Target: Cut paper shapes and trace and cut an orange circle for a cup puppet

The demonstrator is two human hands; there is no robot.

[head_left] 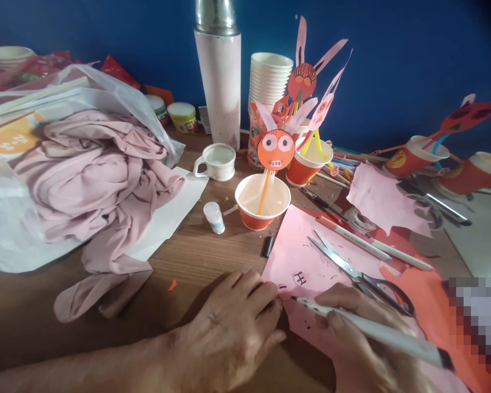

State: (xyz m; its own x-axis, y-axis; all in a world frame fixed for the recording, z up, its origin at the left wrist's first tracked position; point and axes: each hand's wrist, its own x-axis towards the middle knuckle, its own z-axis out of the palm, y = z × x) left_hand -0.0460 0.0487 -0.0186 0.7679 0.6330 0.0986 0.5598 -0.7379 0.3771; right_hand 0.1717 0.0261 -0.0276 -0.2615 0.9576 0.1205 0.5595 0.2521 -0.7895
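Observation:
A white marker (pixel 372 326) with a black tip is gripped in my right hand (pixel 364 333), low over the pink paper (pixel 298 245). The tip points left, close to the fingertips of my left hand (pixel 235 322). Those fingers are curled and press on the left edge of the pink paper; whether a separate small piece lies under them I cannot tell. Small black strokes are drawn on the sheet. Open-bladed scissors (pixel 347 267) rest across it, beside a capped marker (pixel 352 237). A black pen cap (pixel 267 246) lies just left of the sheet.
Ahead stands a paper cup (pixel 256 221) with an orange face figure (pixel 275 150) on straws. Around it are a small white bottle (pixel 214 218), a white mug (pixel 219 162), stacked cups (pixel 270 76) and a tall flask (pixel 219 87). Pink cloth (pixel 94 169) fills the left.

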